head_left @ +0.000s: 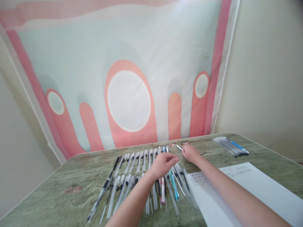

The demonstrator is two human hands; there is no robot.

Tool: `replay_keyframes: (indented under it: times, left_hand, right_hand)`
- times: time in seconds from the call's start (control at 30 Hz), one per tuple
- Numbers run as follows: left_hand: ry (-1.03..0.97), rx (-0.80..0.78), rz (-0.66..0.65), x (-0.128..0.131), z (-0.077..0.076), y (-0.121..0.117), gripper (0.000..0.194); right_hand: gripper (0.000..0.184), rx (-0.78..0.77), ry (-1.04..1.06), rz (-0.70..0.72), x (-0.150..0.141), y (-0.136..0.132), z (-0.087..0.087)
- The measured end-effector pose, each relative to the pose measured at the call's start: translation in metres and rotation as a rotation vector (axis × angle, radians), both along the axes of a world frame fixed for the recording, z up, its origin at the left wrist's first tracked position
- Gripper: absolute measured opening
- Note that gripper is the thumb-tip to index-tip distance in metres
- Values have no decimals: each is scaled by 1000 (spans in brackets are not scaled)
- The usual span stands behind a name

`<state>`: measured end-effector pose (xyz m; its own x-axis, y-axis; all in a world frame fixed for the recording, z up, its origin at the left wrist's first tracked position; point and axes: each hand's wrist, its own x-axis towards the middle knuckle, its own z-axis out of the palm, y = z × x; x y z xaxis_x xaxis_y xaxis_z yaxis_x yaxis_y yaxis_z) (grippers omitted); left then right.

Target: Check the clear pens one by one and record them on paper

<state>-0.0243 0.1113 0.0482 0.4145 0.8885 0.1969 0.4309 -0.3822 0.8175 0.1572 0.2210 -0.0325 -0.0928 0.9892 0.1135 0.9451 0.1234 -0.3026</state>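
My right hand (pixel 190 153) is closed around a slim pen (pixel 179 148), whose pale and dark end sticks out to the left of the fingers. My left hand (pixel 164 164) hovers over the rows of pens, its fingers stretched to the right and the thumb slightly apart; nothing shows in it. Beneath and around it lie several clear-barrelled pens (pixel 121 189), set side by side in two rows. Among them are a teal pen (pixel 174 187) and a pink-and-white pen (pixel 163 190). My left forearm hides part of the near row.
White paper (pixel 255 192) with handwriting lies at the right, partly under my right forearm. Farther right on the wood-patterned table (pixel 59 201) is a bundle of pens (pixel 230 146), one with a blue barrel. A patterned cloth (pixel 165 63) hangs behind the table.
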Motion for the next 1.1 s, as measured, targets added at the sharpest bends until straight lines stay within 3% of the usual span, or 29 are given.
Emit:
replay_keyframes:
  times: [0.1, 0.4, 0.6, 0.8, 1.1]
  left_hand:
    - [-212, -127, 79, -6, -12, 10, 33]
    - [-453, -387, 176, -17, -31, 13, 35]
    - [-552, -416, 254, -18, -43, 20, 37]
    - [-633, -422, 290, -16, -40, 17, 43]
    - [-660, -372, 303, -14, -38, 14, 35]
  right_hand:
    - [19, -45, -8, -8, 2, 1, 2]
    - [11, -53, 100, -7, 8, -3, 5]
    - [18, -83, 333, 200, 3, -12, 15]
    - [25, -330, 895, 526, -16, -33, 35]
    - [26, -371, 956, 574, -30, -51, 49]
